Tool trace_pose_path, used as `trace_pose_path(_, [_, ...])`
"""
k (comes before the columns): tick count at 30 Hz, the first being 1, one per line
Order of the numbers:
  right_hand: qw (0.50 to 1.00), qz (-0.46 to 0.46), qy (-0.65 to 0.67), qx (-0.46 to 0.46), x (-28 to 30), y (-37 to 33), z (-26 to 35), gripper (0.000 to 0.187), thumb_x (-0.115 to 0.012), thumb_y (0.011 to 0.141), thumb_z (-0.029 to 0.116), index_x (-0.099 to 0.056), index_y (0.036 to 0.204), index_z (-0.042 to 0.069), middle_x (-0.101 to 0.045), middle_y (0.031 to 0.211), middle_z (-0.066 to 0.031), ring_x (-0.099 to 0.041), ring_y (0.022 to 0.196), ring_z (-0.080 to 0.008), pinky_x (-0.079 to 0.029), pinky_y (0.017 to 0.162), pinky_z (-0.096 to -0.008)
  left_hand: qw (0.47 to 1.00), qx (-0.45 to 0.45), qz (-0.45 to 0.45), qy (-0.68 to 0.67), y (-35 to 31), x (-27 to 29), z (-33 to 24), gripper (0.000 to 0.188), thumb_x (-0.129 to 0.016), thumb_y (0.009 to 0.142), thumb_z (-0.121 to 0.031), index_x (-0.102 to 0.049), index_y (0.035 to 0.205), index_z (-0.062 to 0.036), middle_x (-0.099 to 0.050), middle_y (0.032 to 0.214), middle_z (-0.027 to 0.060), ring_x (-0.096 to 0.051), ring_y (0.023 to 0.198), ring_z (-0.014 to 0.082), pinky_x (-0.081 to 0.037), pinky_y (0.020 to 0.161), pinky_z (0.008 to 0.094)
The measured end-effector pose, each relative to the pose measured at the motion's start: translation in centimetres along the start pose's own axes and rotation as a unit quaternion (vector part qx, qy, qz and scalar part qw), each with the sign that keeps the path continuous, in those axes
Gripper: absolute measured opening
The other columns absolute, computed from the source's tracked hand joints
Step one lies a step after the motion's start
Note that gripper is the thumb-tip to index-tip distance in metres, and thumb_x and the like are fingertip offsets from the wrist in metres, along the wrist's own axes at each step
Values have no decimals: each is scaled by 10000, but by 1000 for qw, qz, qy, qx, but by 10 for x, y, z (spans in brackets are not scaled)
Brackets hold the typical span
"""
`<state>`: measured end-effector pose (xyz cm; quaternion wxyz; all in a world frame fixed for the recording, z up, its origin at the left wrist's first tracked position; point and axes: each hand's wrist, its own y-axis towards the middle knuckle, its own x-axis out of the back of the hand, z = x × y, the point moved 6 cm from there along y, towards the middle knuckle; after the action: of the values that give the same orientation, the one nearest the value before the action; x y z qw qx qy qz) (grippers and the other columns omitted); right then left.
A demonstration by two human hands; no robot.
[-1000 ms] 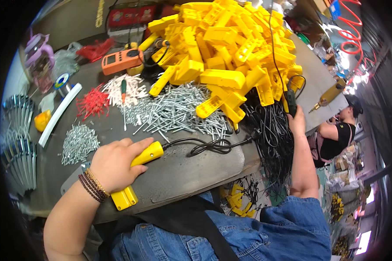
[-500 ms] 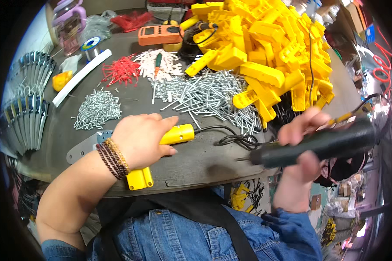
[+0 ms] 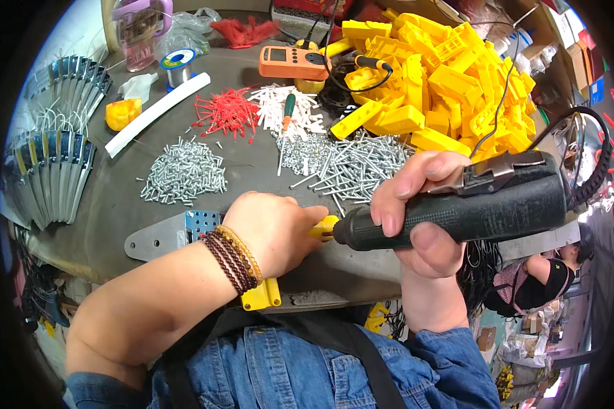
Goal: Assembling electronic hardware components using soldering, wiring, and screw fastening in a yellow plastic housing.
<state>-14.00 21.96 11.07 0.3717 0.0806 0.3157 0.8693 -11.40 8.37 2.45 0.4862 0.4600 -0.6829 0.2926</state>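
Observation:
My left hand, with beaded bracelets at the wrist, is closed over a yellow plastic housing lying on the table and hides most of it. From its left side stick out a blue perforated piece and a grey metal plate with holes. My right hand grips a black electric screwdriver, held nearly level. The screwdriver's nose is at the housing's right end, beside my left fingers; its bit and any screw there are hidden.
Behind my hands lie piles of short screws, long screws, red pieces and white pieces. A heap of yellow housings fills the back right. An orange multimeter and solder spool stand behind. A person sits at far right.
My right hand has brought the screwdriver left, its nose now at the housing's end. My left hand stays on the housing. The whole view has shifted slightly.

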Motion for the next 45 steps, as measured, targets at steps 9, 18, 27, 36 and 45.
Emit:
trace_pose_path(9, [1000,-12,-14,-19,-1,10,-16,450,-724,825,205,-465,1164,61,-556,942,-99,-565,624,-156,-478,585,-307,994,55,90,23,7,0,-4,320,-610,888,-452,-643,1093,-209,-695,821,108,-693,776,308,-546,695,438])
trace_pose_path(18, [996,76,31,27,5,29,13,682,-783,798,291,-436,1345,75,-630,961,-106,-612,632,-175,-497,580,-330,995,43,84,44,4,-2,-6,400,-632,875,-455,-635,1168,-183,-693,849,103,-695,839,289,-543,709,418])
trace_pose_path(27, [995,-3,-65,-78,6,22,-40,477,-744,728,76,-515,1147,56,-574,802,-102,-575,589,-181,-499,583,-342,997,36,61,8,1,-6,-1,393,-653,845,-453,-674,1095,-150,-676,845,90,-674,813,277,-527,713,412])
trace_pose_path(36, [998,20,-6,-51,7,37,-21,481,-744,848,314,-471,1185,105,-544,902,-42,-553,646,-144,-457,618,-312,996,50,67,-1,5,-2,0,381,-666,840,-438,-667,1098,-158,-675,838,80,-680,820,270,-525,718,405])
trace_pose_path(45, [999,7,25,-38,20,35,-43,530,-704,886,432,-479,1247,116,-559,883,-44,-539,630,-131,-441,622,-311,992,-23,-120,27,-7,-8,1,346,-691,826,-412,-674,1048,-148,-663,797,77,-679,787,272,-521,682,419])
